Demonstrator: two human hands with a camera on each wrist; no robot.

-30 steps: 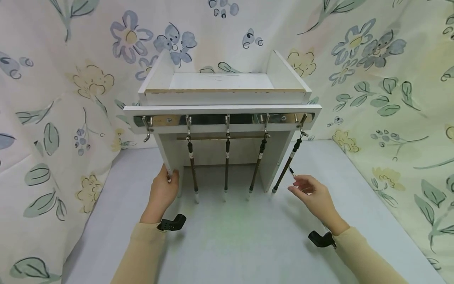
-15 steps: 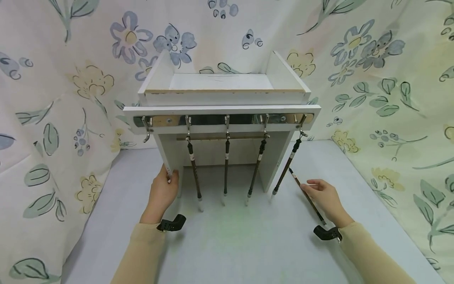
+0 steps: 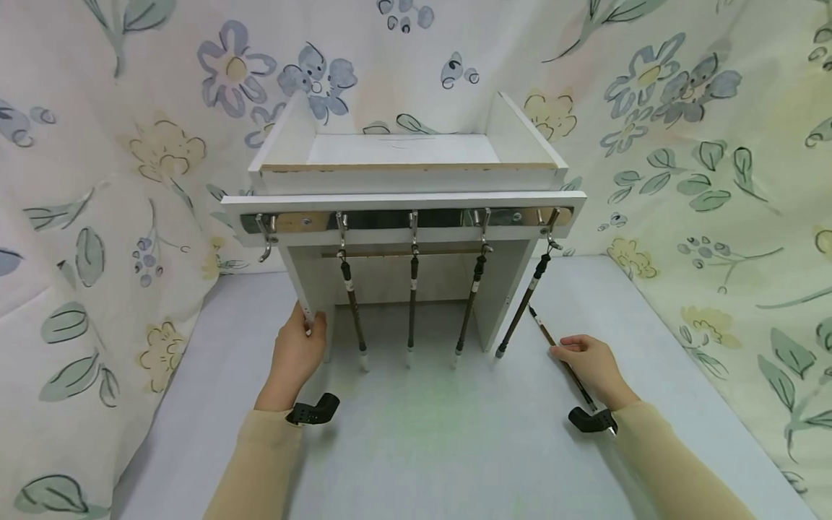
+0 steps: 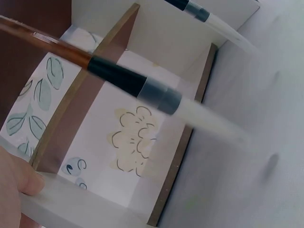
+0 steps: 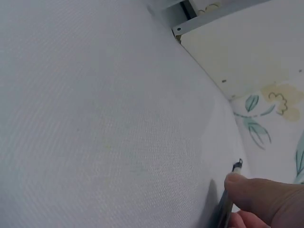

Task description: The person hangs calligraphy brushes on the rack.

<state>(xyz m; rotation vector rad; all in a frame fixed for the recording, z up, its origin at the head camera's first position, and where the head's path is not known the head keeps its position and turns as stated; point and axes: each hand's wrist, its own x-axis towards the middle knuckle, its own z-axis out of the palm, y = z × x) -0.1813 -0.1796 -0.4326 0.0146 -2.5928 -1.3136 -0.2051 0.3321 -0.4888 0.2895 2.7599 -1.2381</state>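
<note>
My right hand [image 3: 588,365] pinches a calligraphy brush [image 3: 544,331] with a thin brown handle, to the right of a white wooden stand [image 3: 403,178]. The brush slants from its dark loop end near the stand down toward my wrist. In the right wrist view, the thumb [image 5: 259,194] lies against the handle below that loop end; the fingers are partly hidden. My left hand [image 3: 297,350] grips the front edge of the stand's left side panel [image 3: 308,278]. Several similar brushes [image 3: 353,303] hang from hooks on the metal strip, pale bristles downward.
At the far left of the strip, one hook [image 3: 265,237] has no brush on it. The open-topped upper box [image 3: 403,148] of the stand sits above. A white cloth [image 3: 416,448] covers the table, and a flower-print curtain [image 3: 702,217] surrounds it.
My right hand has shifted slightly down and right; its brush, mostly out of sight a second ago, now shows along its length. Hanging brushes sway slightly. My left hand stays on the panel.
</note>
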